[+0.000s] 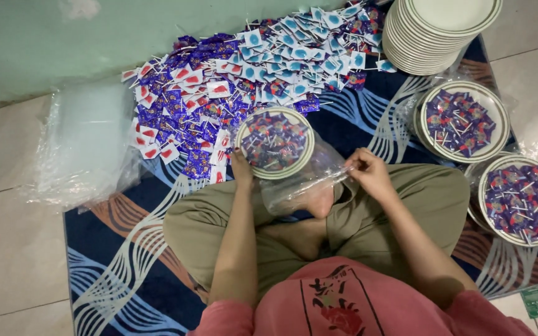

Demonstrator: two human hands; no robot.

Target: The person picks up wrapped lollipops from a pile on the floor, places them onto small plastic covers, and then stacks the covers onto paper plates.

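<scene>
I sit cross-legged on a patterned blue mat (126, 249). My left hand (241, 167) grips the near rim of a pale plate (274, 142) loaded with purple-wrapped lollipops. The plate sits partly inside a clear plastic bag (306, 180). My right hand (368, 174) pinches the open mouth of that bag at its right side, above my knee.
A big heap of wrapped lollipops (244, 81) lies ahead on the mat. Two bagged plates of lollipops (461, 121) (522, 199) rest at right, a tall stack of empty plates (434, 31) at top right. A pile of clear bags (85, 146) lies left.
</scene>
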